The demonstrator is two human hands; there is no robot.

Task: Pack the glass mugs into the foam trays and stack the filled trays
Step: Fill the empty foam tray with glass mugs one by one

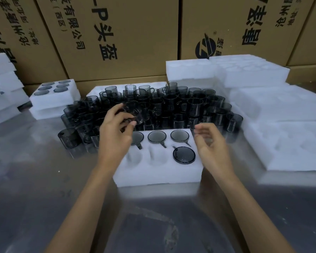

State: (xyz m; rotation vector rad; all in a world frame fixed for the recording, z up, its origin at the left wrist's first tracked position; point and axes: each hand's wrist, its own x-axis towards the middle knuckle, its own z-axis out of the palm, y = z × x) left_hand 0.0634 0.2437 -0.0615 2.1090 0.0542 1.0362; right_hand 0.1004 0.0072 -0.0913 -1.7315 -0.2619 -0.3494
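Left hand [115,128] blurred, covering part of the mug [135,112] it holds and the tray's [157,172] far-left pocket, boxes [117,33] cut off at top edge, foam stack [2,88] cut at left edge

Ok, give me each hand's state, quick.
Left hand: holding a glass mug.
Right hand: open, holding nothing.
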